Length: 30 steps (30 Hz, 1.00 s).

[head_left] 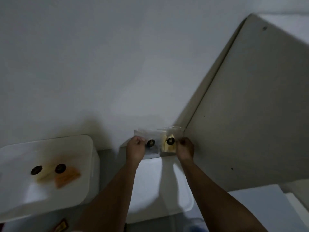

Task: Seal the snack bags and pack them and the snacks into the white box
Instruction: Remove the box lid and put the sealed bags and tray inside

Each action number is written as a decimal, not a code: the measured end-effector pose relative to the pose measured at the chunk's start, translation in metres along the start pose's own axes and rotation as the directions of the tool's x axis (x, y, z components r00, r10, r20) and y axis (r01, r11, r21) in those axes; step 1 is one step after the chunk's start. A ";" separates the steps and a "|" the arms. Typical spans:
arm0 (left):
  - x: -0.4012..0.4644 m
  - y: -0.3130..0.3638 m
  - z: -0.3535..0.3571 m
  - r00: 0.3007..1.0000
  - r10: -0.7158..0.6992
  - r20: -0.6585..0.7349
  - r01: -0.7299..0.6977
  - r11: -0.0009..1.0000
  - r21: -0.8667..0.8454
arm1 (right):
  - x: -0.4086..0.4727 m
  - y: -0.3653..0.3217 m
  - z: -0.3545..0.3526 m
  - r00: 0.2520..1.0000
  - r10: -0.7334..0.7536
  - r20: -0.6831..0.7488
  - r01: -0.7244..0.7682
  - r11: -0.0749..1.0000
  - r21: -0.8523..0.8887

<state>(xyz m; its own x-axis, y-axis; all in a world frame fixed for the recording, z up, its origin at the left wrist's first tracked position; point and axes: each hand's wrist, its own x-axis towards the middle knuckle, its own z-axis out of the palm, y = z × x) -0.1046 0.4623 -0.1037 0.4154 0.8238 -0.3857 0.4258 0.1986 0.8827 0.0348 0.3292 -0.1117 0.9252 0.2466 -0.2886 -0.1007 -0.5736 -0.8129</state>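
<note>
Dim light, plain white wall, beige cabinet panel at right

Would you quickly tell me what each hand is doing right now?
Left hand: closed on the clear plastic bag with a round black sticker.
Right hand: closed on the clear plastic bag of pale yellow snacks.

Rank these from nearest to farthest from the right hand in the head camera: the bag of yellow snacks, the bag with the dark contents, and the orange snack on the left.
From the right hand:
1. Bag of yellow snacks, held in that hand.
2. Bag with dark contents, next over, in the left hand.
3. Orange snack, far left on the white box.
</note>
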 end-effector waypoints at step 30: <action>-0.017 -0.070 -0.353 0.921 -0.292 -0.256 0.257 0.953 -0.159 | -0.276 -0.129 0.250 0.905 0.014 0.424 0.001 0.999 -0.034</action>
<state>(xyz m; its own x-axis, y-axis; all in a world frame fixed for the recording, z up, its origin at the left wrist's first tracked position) -0.4253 0.6215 -0.0644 0.0524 0.8373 -0.5442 0.3846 0.4860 0.7848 -0.2989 0.5308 -0.0535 0.6810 0.5470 -0.4869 -0.0873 -0.5995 -0.7956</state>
